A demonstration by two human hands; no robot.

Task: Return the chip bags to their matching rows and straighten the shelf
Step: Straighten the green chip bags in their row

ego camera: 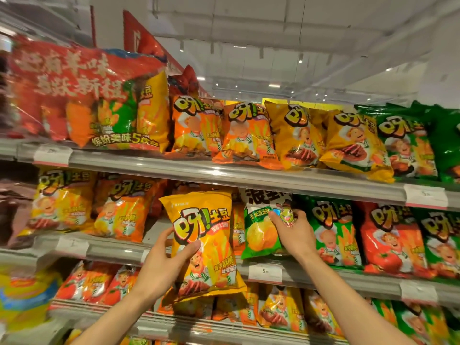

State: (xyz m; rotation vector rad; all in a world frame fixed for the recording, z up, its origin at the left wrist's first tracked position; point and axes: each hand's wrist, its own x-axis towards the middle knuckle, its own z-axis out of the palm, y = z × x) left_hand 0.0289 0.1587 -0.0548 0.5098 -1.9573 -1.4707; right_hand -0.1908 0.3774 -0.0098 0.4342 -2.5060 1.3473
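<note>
The yellow chip bag is held up in front of the middle shelf, gripped by the left hand; the right hand grabs a light green bag sitting between orange and green rows.

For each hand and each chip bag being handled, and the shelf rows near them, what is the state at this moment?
left hand: grips the yellow bag by its left edge.
yellow bag: held up in front of the middle shelf, tilted, off its row.
right hand: fingers curled on the light green bag.
light green bag: standing on the middle shelf between orange and dark green bags.
top shelf yellow bags: leaning, not straight.
</note>
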